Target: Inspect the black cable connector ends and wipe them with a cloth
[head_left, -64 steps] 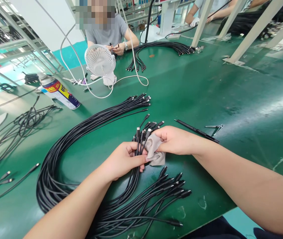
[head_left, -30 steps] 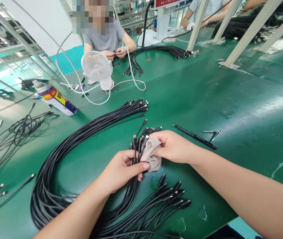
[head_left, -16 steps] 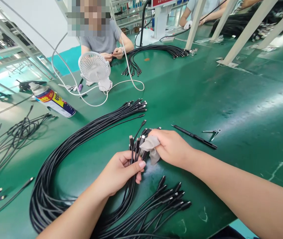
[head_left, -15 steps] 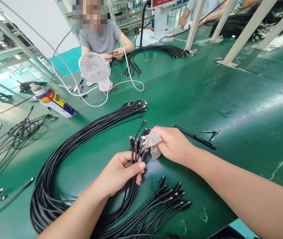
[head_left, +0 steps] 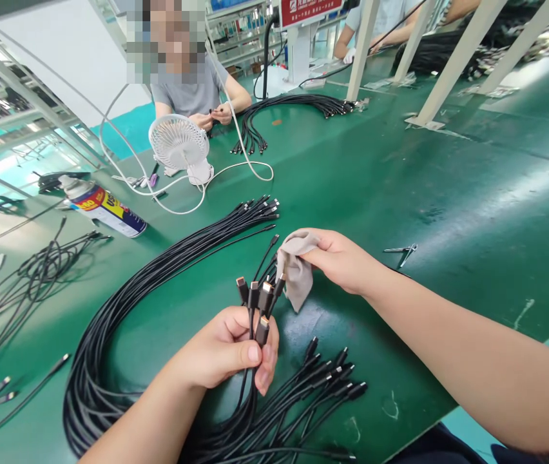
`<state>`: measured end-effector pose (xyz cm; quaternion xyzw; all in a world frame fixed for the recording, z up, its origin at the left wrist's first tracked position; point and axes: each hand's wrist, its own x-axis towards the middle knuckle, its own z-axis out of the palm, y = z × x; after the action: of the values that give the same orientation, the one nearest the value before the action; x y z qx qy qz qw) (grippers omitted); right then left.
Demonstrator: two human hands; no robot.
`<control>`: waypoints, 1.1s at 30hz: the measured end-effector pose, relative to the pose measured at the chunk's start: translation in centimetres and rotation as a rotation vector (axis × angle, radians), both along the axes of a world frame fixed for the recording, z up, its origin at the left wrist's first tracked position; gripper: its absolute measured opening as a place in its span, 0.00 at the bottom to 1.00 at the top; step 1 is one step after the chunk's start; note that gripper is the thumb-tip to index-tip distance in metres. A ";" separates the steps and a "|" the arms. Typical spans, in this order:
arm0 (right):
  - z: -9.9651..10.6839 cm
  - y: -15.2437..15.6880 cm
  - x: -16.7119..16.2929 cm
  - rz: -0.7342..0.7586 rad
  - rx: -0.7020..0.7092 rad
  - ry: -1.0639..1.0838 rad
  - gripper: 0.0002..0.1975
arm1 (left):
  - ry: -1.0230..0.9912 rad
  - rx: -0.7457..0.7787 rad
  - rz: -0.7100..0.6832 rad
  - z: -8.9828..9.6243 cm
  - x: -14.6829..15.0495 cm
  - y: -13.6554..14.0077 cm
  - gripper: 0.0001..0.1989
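Several black USB cables (head_left: 265, 298) stand up out of my left hand (head_left: 229, 351), which is closed around them just below their plugs. Pinched in my right hand (head_left: 345, 258) is a crumpled grey-beige cloth (head_left: 297, 270); it hangs down beside the plugs, close to them on the right. Whether the cloth touches a plug I cannot tell. Below my hands, more cable ends (head_left: 335, 377) fan out on the green table. The long black bundle (head_left: 158, 270) curves round on the left, its far plugs (head_left: 267, 209) lying beyond my hands.
A spray can (head_left: 105, 206) leans at the left, near a white fan (head_left: 180, 145) with a white cord. Loose cables (head_left: 37, 270) lie at far left. A small metal tool (head_left: 403, 252) rests right of my right hand. Across the table (head_left: 448, 206), a person (head_left: 187, 90) handles a small dark item.
My left hand has lowered slightly and the plugs in it have spread apart. My right hand has moved up a little, and the cloth now hangs more open. The view has shifted slightly.
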<state>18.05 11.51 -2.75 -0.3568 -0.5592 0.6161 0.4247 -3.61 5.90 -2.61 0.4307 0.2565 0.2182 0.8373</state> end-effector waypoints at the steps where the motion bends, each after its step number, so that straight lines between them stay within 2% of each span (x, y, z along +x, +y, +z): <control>1: -0.1 0.1 0.1 -0.042 -0.013 0.020 0.09 | -0.001 -0.012 -0.015 0.0 0.0 0.0 0.17; 3: -0.4 0.2 0.3 -0.105 -0.043 0.046 0.12 | 0.004 -0.022 -0.020 0.0 0.1 -0.1 0.18; 5: -0.7 0.1 0.4 -0.098 -0.050 0.047 0.13 | -0.001 -0.019 0.005 0.0 0.2 -0.2 0.17; 10: -0.4 -1.0 0.0 0.159 0.057 -0.031 0.11 | -0.008 0.016 0.040 0.1 0.3 -0.3 0.14; 14: 0.0 -1.4 -0.4 0.189 0.098 -0.084 0.04 | 0.015 0.037 0.032 0.1 0.2 -0.2 0.13; 17: -0.1 -1.3 -0.5 0.180 0.055 -0.079 0.10 | 0.041 0.025 0.066 0.2 0.4 -0.2 0.14; 19: -0.3 -1.3 -0.4 0.186 0.008 -0.058 0.12 | 0.095 0.022 0.135 0.3 0.8 -0.1 0.16; 23: -0.4 -1.2 -0.3 0.217 -0.013 -0.057 0.08 | 0.197 0.036 0.334 0.5 1.5 0.1 0.16; 26: -0.4 -1.2 -0.5 0.201 -0.019 -0.104 0.06 | 0.262 0.035 0.422 0.3 1.8 0.2 0.14; 29: -0.3 -1.2 -0.8 0.152 -0.130 -0.149 0.10 | 0.292 0.036 0.434 0.0 1.9 0.2 0.14; 33: -0.3 -1.3 -0.9 0.190 -0.202 -0.199 0.12 | 0.279 0.063 0.400 -0.2 1.8 0.3 0.13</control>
<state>17.19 10.25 -3.10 -0.4027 -0.5649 0.6681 0.2690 -1.77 6.15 -2.79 0.4233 0.4431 0.3260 0.7198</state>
